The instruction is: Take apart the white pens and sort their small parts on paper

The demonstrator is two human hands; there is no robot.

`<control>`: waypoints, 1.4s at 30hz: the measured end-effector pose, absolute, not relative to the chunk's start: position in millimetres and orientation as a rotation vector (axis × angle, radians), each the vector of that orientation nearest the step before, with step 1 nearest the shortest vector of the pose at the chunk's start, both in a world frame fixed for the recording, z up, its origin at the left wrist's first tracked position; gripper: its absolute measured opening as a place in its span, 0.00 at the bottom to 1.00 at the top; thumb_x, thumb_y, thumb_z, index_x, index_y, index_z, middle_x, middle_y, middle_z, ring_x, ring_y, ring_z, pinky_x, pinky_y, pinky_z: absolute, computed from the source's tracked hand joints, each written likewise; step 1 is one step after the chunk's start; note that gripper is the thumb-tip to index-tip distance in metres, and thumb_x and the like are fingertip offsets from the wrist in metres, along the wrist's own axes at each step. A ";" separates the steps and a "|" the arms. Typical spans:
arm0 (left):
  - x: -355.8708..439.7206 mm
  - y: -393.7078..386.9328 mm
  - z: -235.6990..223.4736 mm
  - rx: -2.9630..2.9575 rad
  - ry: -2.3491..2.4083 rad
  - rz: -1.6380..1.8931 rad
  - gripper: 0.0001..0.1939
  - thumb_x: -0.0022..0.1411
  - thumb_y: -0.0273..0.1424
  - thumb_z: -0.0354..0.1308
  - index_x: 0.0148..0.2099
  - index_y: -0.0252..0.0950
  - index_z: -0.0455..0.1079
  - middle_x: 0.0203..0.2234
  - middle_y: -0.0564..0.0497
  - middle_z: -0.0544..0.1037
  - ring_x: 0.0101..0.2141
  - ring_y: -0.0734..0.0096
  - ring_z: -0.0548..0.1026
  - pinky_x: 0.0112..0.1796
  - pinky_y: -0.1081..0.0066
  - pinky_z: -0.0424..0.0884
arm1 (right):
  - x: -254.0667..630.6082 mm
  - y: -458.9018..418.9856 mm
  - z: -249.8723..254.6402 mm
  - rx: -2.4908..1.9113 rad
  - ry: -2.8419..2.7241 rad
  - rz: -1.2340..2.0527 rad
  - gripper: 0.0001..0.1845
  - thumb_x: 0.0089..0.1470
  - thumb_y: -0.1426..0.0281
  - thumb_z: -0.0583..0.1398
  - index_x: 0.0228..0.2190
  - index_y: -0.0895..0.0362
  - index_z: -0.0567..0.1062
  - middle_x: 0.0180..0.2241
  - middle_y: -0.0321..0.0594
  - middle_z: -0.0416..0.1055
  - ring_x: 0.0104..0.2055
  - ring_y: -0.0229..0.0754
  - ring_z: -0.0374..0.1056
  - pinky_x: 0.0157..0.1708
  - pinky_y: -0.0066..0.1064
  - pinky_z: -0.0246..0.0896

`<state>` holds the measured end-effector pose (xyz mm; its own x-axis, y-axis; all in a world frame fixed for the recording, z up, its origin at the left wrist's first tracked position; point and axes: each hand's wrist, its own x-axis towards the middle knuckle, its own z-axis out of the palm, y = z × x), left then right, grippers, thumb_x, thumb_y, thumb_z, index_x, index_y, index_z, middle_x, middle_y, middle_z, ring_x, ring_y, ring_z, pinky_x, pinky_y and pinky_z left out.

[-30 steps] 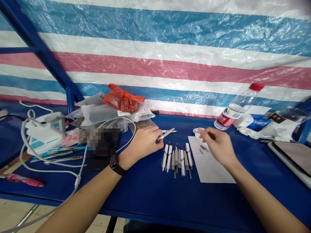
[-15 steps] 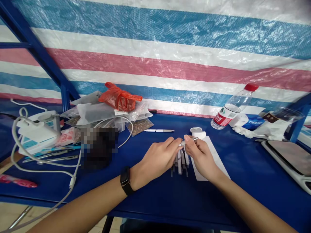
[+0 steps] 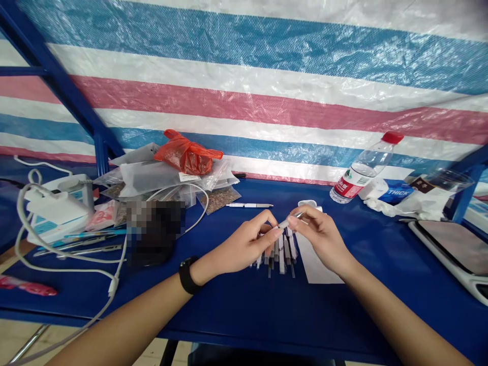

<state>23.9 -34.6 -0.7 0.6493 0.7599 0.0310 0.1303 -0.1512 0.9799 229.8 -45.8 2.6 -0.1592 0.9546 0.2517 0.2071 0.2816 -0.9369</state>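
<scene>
The right hand (image 3: 322,236) is nearly closed, thumb and forefinger pinching a slim white rod with a steel tip (image 3: 285,223) above the middle of the worktop (image 3: 229,300). The left hand (image 3: 244,244) is half curled, its fingertips (image 3: 275,230) right at the rod's white end; whether they grip it, I cannot tell. Below both hands lies a row of slim white holders with dark metal tips (image 3: 281,256), partly hidden by the fingers. A sheet of white paper (image 3: 316,267) lies just beside the row, and a small white cup (image 3: 310,204) sits behind the right hand. A white-and-steel pen (image 3: 247,205) lies farther back. Clear plastic bags (image 3: 148,178) are heaped at the back left, one holding brown granules (image 3: 219,200), with an orange bag (image 3: 186,157) on top.
</scene>
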 end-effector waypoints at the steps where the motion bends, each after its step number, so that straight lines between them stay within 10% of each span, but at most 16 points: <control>1: 25.5 -36.1 -1.9 1.722 0.779 0.688 0.14 0.73 0.44 0.48 0.39 0.40 0.59 0.23 0.58 0.70 0.21 0.77 0.64 0.24 0.75 0.60 | 229.3 -45.5 2.4 -1.100 -1.577 0.968 0.16 0.56 0.52 0.66 0.31 0.52 0.77 0.30 0.39 0.72 0.34 0.44 0.68 0.36 0.36 0.66; 9: 27.9 -34.4 -15.7 2.273 1.045 0.914 0.14 0.75 0.36 0.46 0.49 0.38 0.71 0.37 0.50 0.79 0.31 0.70 0.75 0.33 0.70 0.65 | 233.5 -43.2 -1.1 -1.119 -1.397 0.953 0.12 0.53 0.59 0.69 0.39 0.48 0.81 0.34 0.38 0.77 0.40 0.45 0.73 0.44 0.39 0.68; 26: 27.6 -32.8 -21.2 2.447 1.142 0.910 0.13 0.76 0.36 0.46 0.46 0.37 0.70 0.32 0.52 0.78 0.23 0.75 0.71 0.26 0.74 0.59 | 236.7 -42.2 1.6 -1.076 -1.354 1.059 0.16 0.46 0.60 0.73 0.37 0.49 0.80 0.43 0.40 0.79 0.47 0.47 0.75 0.47 0.41 0.71; 42: 29.6 -29.5 -20.8 2.212 0.894 0.975 0.14 0.76 0.34 0.46 0.46 0.38 0.73 0.37 0.52 0.81 0.35 0.71 0.77 0.37 0.74 0.67 | 249.4 -37.7 11.9 -0.992 -1.137 1.097 0.19 0.37 0.70 0.76 0.35 0.47 0.82 0.30 0.33 0.81 0.35 0.41 0.74 0.36 0.33 0.68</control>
